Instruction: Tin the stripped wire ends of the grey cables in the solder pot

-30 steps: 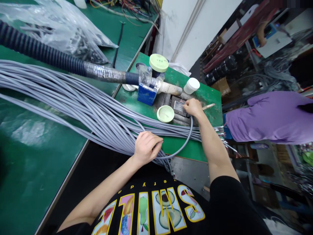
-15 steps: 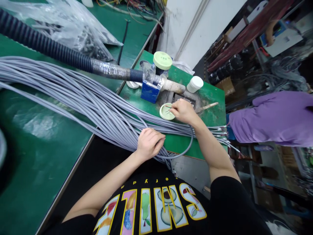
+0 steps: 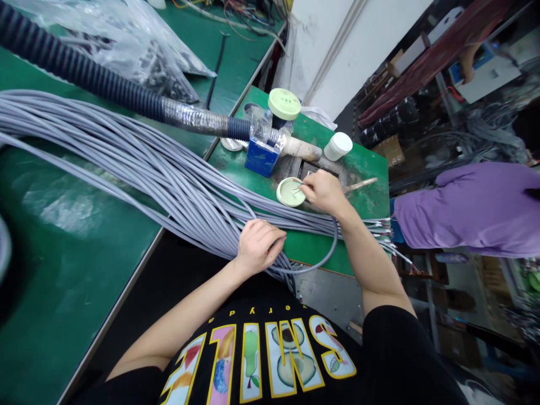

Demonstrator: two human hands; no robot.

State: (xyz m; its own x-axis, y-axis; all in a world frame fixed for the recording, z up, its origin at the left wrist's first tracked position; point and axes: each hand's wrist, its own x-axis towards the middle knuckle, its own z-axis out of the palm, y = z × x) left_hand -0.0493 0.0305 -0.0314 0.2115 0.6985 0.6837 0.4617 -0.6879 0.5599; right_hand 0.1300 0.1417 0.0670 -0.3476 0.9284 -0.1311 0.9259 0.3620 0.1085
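- Black corrugated hose (image 3: 113, 81), one: partly wrapped in silvery tape and led rightward to the blue box.
- Clear plastic bag (image 3: 143, 48), one: laid behind the hose, its contents not made out.
- Grey cables (image 3: 139, 163), many, too overlapped to be counted: spread lengthwise from left to right.
- Left hand (image 3: 260, 246), one: rested on the cables, fingers drawn together; whether any cable is gripped cannot be told.
- Blue box (image 3: 260, 157), one: set beneath the hose's pale nozzle (image 3: 301, 149).
- Green-lidded tub (image 3: 284, 105), one: stood behind the box.
- Pale green dish (image 3: 287, 194), one: uncovered, placed just left of the right hand, which is the nearer of the two.
- Thin wires (image 3: 298, 188), a few, too fine to be counted: pointed leftward over the dish, long axis roughly crosswise; contact with its contents cannot be told.
- Right hand (image 3: 307, 189), one: thumb and fingers pinched on the wired end of a single grey cable (image 3: 328, 256), which is looped below the wrist and back leftward.
- White jar (image 3: 338, 146), one: stood on the green bench (image 3: 371, 163).
- Wooden stick (image 3: 363, 184), one: laid right of the hand.
- Co-worker in purple (image 3: 459, 208), one: seen beyond the bench.
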